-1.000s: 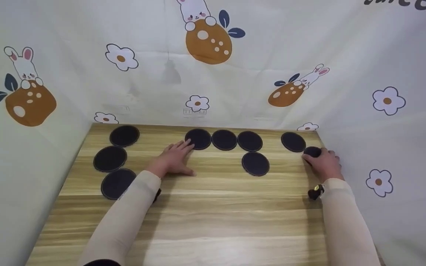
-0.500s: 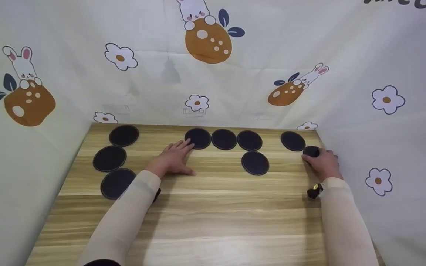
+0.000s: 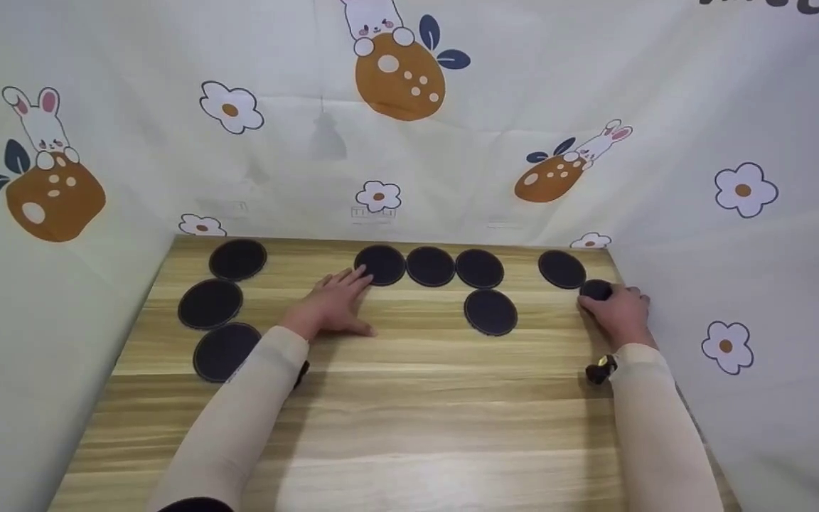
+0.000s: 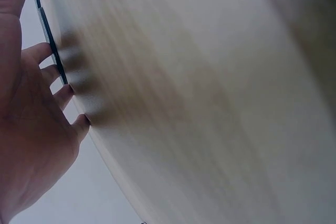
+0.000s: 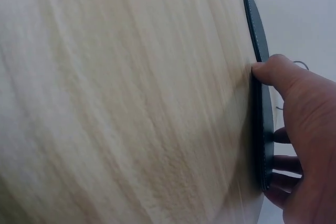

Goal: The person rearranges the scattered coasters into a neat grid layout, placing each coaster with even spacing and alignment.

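My left hand rests with fingers spread, its fingertips on the near left edge of a round black coaster. In the left wrist view that coaster shows edge-on beside the fingers. At the far right corner my right hand holds another black coaster by its rim, thumb on the near side and fingers round the other. The right wrist view shows this held coaster lying flat or nearly so on the tabletop, its stitched border visible. A further coaster lies against it at the upper left.
Two coasters continue the middle row, with one below. At left, three coasters form a bent column, the lowest partly behind my left sleeve. Patterned cloth borders the wooden table.
My right forearm has shifted slightly left, while the right hand keeps its hold on the coaster. The left hand and the other coasters stay in place.
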Demonstrator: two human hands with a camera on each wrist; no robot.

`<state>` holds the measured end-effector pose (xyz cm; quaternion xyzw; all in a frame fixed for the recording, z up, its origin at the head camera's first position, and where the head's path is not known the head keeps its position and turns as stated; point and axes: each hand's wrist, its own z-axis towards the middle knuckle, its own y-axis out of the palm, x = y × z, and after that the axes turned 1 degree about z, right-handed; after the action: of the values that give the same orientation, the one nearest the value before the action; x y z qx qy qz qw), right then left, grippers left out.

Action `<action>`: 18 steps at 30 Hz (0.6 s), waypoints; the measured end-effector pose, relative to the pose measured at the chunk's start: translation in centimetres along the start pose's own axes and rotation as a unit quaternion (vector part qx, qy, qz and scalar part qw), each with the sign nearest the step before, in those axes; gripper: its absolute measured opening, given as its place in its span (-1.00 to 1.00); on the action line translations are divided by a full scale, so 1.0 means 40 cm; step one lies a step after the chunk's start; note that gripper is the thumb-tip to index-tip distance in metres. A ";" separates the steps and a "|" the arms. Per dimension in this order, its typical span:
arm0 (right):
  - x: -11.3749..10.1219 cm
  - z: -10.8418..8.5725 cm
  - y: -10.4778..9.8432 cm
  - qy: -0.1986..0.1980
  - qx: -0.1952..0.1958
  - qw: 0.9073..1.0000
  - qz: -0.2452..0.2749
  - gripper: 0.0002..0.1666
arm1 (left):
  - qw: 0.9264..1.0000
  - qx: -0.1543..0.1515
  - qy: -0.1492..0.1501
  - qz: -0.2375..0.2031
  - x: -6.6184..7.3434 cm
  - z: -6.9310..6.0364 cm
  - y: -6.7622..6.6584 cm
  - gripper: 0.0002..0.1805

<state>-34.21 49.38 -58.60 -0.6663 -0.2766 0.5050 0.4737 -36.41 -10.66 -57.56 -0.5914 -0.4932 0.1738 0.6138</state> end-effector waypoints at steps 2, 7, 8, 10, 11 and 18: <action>-0.001 -0.001 0.000 -0.003 0.003 1.000 0.000 0.13 | 1.000 0.001 -0.001 -0.001 -0.003 0.001 0.002 0.34; 0.002 -0.009 0.008 -0.006 0.026 1.000 0.009 0.15 | 1.000 0.000 0.001 0.002 -0.005 0.005 0.005 0.35; 0.002 -0.011 0.010 -0.008 0.032 0.999 0.012 0.14 | 1.000 -0.001 0.001 0.004 -0.003 0.005 0.003 0.34; -0.002 -0.016 0.013 -0.015 0.047 0.999 0.017 0.13 | 1.000 -0.004 0.001 0.005 0.002 0.005 -0.001 0.34; -0.005 -0.017 0.014 -0.020 0.052 0.998 0.019 0.13 | 1.000 -0.005 0.001 0.006 0.003 0.005 -0.003 0.33; -0.041 -0.027 0.022 -0.058 0.055 0.996 0.028 0.18 | 1.000 -0.006 -0.002 0.003 -0.006 0.008 0.004 0.36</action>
<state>-33.85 47.25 -58.69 -0.6166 -0.2569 0.5702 0.4781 -36.72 -10.65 -57.86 -0.5965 -0.4932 0.1739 0.6089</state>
